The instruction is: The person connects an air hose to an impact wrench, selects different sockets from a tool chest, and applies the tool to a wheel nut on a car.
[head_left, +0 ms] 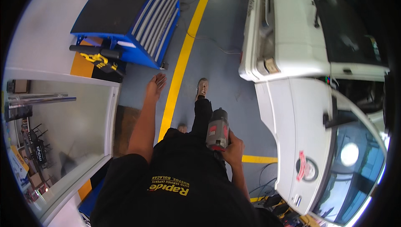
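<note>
My right hand (234, 150) is wrapped round the handle of a grey and red impact wrench (218, 130). The tool hangs at my right side, its dark nose pointing ahead. My left hand (157, 85) reaches forward on the left with its fingers stretched out and nothing in it. Nearest to that hand is the lower corner of a blue tool chest (144, 54) with several grey drawers and a black top. One of my shoes (202, 87) is planted on the grey floor, in front of my dark trousers.
To the right stands a white vehicle (292, 43) with its door (288, 131) swung open. A thin hose (213, 43) crosses the floor and its yellow line (186, 56). Black and yellow gear (98, 60) hangs on the chest's end. A framed window (71, 122) lines the left wall.
</note>
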Available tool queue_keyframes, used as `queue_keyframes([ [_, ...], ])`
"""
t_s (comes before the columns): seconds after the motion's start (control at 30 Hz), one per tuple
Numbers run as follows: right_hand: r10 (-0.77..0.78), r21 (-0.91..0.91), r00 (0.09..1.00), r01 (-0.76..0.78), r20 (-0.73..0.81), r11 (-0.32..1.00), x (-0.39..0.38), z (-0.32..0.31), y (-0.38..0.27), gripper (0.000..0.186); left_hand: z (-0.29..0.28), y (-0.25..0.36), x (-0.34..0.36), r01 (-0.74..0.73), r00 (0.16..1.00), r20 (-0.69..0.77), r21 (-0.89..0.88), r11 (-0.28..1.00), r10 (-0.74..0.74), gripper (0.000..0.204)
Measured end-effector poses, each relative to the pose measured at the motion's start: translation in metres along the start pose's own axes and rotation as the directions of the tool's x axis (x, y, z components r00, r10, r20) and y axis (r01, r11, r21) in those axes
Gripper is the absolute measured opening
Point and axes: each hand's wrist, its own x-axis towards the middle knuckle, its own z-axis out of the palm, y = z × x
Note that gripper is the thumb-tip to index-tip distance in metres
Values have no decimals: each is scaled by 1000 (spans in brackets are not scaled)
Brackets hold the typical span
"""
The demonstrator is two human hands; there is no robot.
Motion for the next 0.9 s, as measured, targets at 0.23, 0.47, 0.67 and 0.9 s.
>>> queue_keyframes([
  [0.23, 135, -229, 966, -83, 221, 970, 231, 7, 7, 65, 69, -13, 187, -157, 957, -291, -522, 839, -2, 52],
  [0.47, 113, 11, 949, -122, 294, 993, 389, 25, -18, 62, 37, -32, 357, -443, 818, -559, -765, 468, -138, 69],
  [0.67, 129, -116, 930, -95, 343, 989, 489, 54, -21, 66, 10, -28, 428, -618, 756, -654, -727, 299, -27, 69],
  [0.9, 96, -144, 904, -39, 417, 989, 570, 100, -25, 71, 30, -48, 427, -663, 715, -689, -613, 431, 120, 85],
])
